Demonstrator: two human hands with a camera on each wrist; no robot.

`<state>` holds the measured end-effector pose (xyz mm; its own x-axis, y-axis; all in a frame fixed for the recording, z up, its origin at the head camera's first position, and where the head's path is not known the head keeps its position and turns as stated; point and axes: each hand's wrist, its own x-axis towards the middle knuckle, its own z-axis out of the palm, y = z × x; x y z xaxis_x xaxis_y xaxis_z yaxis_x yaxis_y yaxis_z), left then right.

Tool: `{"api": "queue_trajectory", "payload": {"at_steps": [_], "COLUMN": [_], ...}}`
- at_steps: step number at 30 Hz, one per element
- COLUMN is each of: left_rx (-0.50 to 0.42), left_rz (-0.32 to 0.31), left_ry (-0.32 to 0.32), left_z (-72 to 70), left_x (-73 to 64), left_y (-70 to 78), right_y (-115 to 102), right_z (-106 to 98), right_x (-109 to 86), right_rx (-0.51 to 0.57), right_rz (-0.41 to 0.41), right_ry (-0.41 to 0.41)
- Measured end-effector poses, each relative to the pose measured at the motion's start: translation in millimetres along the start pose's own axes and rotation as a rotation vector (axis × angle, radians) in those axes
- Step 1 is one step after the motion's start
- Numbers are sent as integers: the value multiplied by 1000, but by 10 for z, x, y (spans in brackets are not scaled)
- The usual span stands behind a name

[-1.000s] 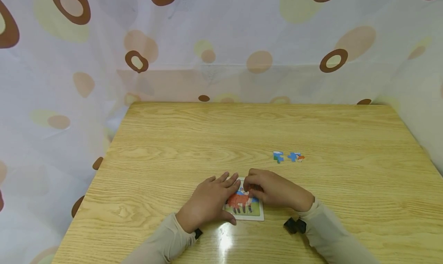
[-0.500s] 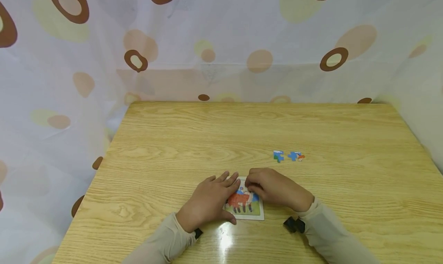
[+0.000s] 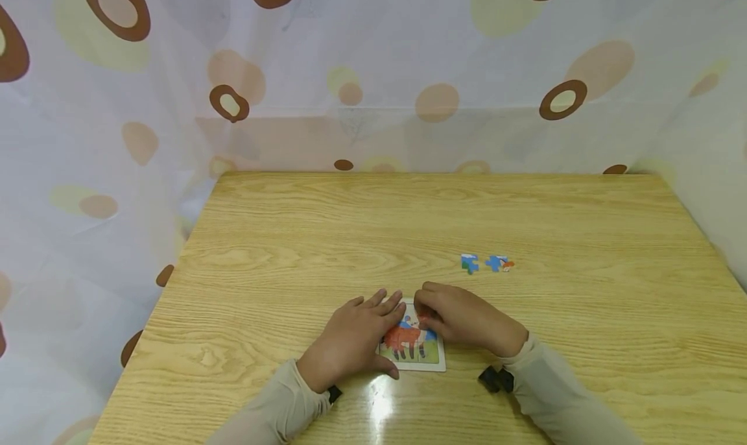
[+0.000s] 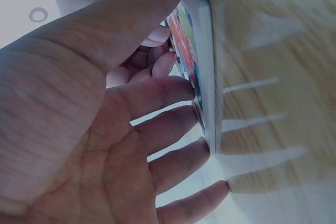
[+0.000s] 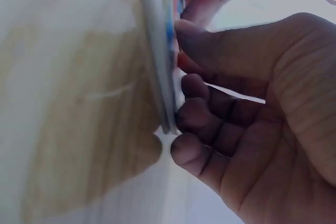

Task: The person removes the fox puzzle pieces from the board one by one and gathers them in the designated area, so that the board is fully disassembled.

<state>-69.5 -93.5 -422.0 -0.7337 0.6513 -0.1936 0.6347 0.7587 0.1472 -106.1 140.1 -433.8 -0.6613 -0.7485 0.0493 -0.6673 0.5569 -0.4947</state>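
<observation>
A small jigsaw puzzle (image 3: 430, 352) in a white frame lies on the table, its picture a reddish-orange animal on green and blue. My left hand (image 3: 352, 342) rests across its left side with fingers spread; in the left wrist view the fingertips (image 4: 184, 88) touch the frame's edge. Over the upper right part, my right hand (image 3: 461, 315) has its fingers curled. Its thumb and forefinger pinch a small reddish puzzle piece (image 5: 188, 63), mostly hidden by the fingers, right at the puzzle's surface. The other right fingertips (image 5: 191, 116) are at the frame's edge.
Two loose puzzle pieces lie beyond the right hand: a blue and green piece (image 3: 469, 263) and a blue and orange piece (image 3: 498, 263). Black wrist devices show by the cuffs, such as the right device (image 3: 496, 379). A patterned curtain (image 3: 385, 75) surrounds the wooden table (image 3: 292, 237).
The right hand has shifted slightly over the puzzle's upper right, its fingertips lifting off the animal's head and coming down again. The left hand and loose pieces have stayed put.
</observation>
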Motion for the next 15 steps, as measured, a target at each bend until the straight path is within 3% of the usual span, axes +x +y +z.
{"api": "queue_trajectory", "payload": {"at_steps": [10, 15], "left_rx": [12, 12], "left_rz": [1, -2], "left_ry": [4, -7], "left_z": [-1, -10], "left_x": [8, 5], "left_y": [-1, 5], "right_y": [68, 63], "right_z": [15, 44], "right_x": [16, 22], "right_rx": [79, 76], "right_rz": [-48, -18], "right_ry": [0, -12]}}
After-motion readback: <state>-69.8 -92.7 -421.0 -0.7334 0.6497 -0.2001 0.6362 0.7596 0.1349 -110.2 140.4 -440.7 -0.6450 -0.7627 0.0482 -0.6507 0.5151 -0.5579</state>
